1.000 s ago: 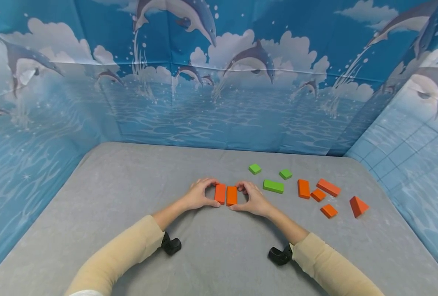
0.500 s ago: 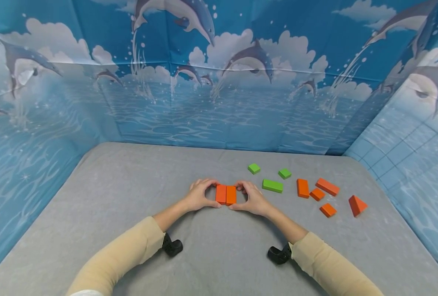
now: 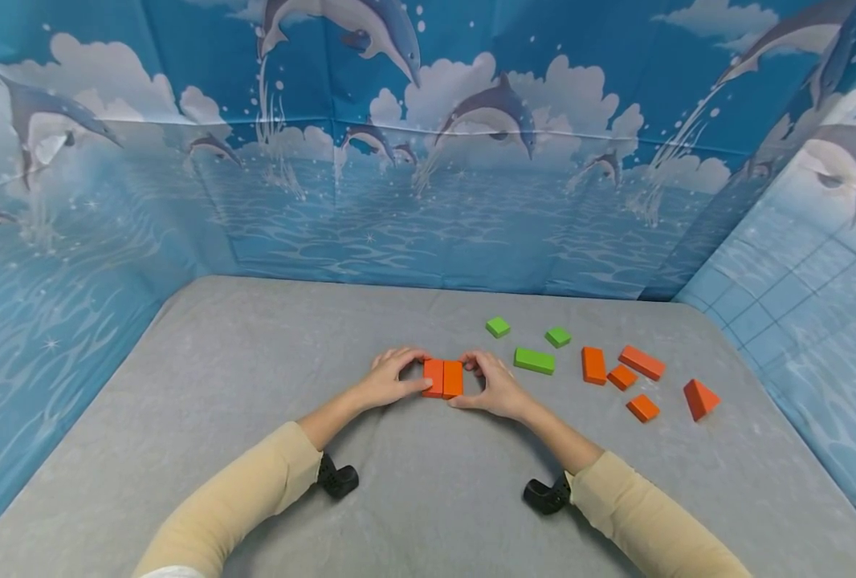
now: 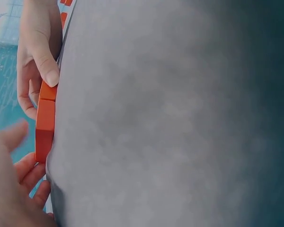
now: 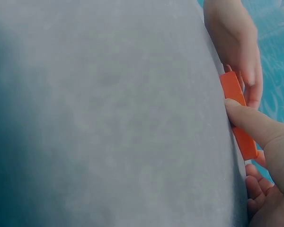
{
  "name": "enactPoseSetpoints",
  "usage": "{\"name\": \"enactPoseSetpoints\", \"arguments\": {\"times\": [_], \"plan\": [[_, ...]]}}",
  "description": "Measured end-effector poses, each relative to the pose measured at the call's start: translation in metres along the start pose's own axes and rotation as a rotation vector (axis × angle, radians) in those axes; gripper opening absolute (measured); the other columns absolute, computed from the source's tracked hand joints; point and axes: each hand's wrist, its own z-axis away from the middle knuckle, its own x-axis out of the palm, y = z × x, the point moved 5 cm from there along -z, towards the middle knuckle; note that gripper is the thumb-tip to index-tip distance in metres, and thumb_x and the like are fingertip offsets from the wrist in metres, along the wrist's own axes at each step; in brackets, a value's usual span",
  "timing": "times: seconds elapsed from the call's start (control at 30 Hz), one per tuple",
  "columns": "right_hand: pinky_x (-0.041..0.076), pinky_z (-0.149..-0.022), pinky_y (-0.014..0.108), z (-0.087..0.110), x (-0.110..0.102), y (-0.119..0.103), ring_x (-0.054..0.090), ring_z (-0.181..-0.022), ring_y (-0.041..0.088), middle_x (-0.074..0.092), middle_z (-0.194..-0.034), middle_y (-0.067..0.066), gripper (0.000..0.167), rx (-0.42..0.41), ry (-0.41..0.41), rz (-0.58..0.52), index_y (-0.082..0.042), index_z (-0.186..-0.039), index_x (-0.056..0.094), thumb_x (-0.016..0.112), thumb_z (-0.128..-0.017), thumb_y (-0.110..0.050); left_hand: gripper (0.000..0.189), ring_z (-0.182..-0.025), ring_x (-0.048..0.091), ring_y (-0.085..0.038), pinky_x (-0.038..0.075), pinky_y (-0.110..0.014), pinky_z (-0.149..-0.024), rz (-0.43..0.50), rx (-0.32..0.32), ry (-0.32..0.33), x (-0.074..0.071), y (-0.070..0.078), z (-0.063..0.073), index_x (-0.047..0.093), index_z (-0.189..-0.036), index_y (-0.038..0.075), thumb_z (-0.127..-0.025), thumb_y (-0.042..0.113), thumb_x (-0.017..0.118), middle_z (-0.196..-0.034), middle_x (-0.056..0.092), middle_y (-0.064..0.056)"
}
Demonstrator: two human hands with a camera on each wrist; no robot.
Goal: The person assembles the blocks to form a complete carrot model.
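Note:
Two rectangular toy blocks lie side by side and touching on the grey cloth: a red-orange block (image 3: 433, 377) on the left and an orange block (image 3: 453, 379) on the right. My left hand (image 3: 392, 379) is at the red-orange block, fingertips touching it. In the left wrist view its blurred thumb (image 4: 16, 136) is lifted off the block. My right hand (image 3: 499, 387) grips the orange block between thumb and fingers. The right wrist view has the right thumb (image 5: 234, 108) pressing the near end; part of its fingers is hidden behind the blocks.
Toward the back right lie a long green block (image 3: 534, 360), two small green pieces (image 3: 498, 327) (image 3: 558, 336), several orange-red blocks (image 3: 593, 365) and a red triangular block (image 3: 701, 400). A dolphin-print curtain (image 3: 428, 217) encloses the grey table (image 3: 269, 345).
The gap between the two blocks has shut as they came together. My left thumb has shifted up from the near end of the red-orange block; the right hand stays about where it was.

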Motion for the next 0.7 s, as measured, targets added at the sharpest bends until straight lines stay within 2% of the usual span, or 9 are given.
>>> {"name": "enactPoseSetpoints", "arguments": {"times": [0.13,0.3,0.37,0.43,0.6,0.7], "plan": [[0.038,-0.085,0.042,0.000,-0.001,0.000,0.046,-0.096,0.025,0.051,-0.106,0.012,0.064,-0.017,-0.011,0.004,-0.002,-0.117,0.048,0.081,-0.069,-0.028,0.039,-0.119,0.039,-0.029,0.019,-0.053,-0.100,0.004,0.011,-0.008,-0.001,0.001,0.000,0.053,-0.124,0.009,-0.090,0.026,0.058,-0.128,0.052,-0.008],[0.039,-0.086,0.044,0.001,-0.014,-0.002,0.048,-0.098,0.029,0.051,-0.111,0.017,0.067,-0.058,-0.073,-0.096,0.001,-0.126,0.043,0.077,-0.073,-0.023,0.040,-0.120,0.038,-0.029,0.018,-0.053,-0.101,-0.005,0.011,-0.011,-0.001,0.000,0.001,0.053,-0.125,0.009,-0.090,0.026,0.059,-0.129,0.051,-0.008],[0.040,-0.084,0.045,0.003,-0.027,0.001,0.049,-0.100,0.031,0.051,-0.113,0.020,0.068,-0.061,-0.072,-0.117,0.001,-0.130,0.041,0.075,-0.076,-0.020,0.041,-0.121,0.037,-0.029,0.018,-0.053,-0.101,-0.009,0.012,-0.014,-0.001,-0.001,0.001,0.052,-0.126,0.009,-0.089,0.026,0.059,-0.129,0.050,-0.008],[0.041,-0.082,0.046,0.007,-0.046,0.009,0.050,-0.100,0.034,0.051,-0.115,0.021,0.066,-0.044,-0.035,-0.108,0.000,-0.132,0.040,0.073,-0.079,-0.019,0.041,-0.121,0.037,-0.030,0.018,-0.053,-0.101,-0.011,0.020,-0.015,-0.001,-0.001,0.001,0.052,-0.126,0.009,-0.090,0.027,0.058,-0.129,0.050,-0.009],[0.040,-0.082,0.051,0.023,-0.098,0.038,0.047,-0.105,0.039,0.047,-0.120,0.025,0.063,0.032,0.078,-0.038,-0.002,-0.136,0.038,0.068,-0.083,-0.020,0.042,-0.122,0.037,-0.030,0.017,-0.053,-0.101,0.000,0.031,-0.020,0.000,-0.003,0.001,0.051,-0.127,0.009,-0.090,0.026,0.058,-0.130,0.050,-0.009],[0.038,-0.082,0.053,0.035,-0.124,0.058,0.044,-0.107,0.042,0.044,-0.124,0.027,0.065,0.079,0.094,0.018,-0.003,-0.139,0.035,0.066,-0.085,-0.021,0.043,-0.122,0.036,-0.030,0.016,-0.053,-0.101,0.002,0.028,-0.026,0.000,-0.004,0.001,0.050,-0.128,0.009,-0.090,0.026,0.058,-0.131,0.049,-0.009]]}}
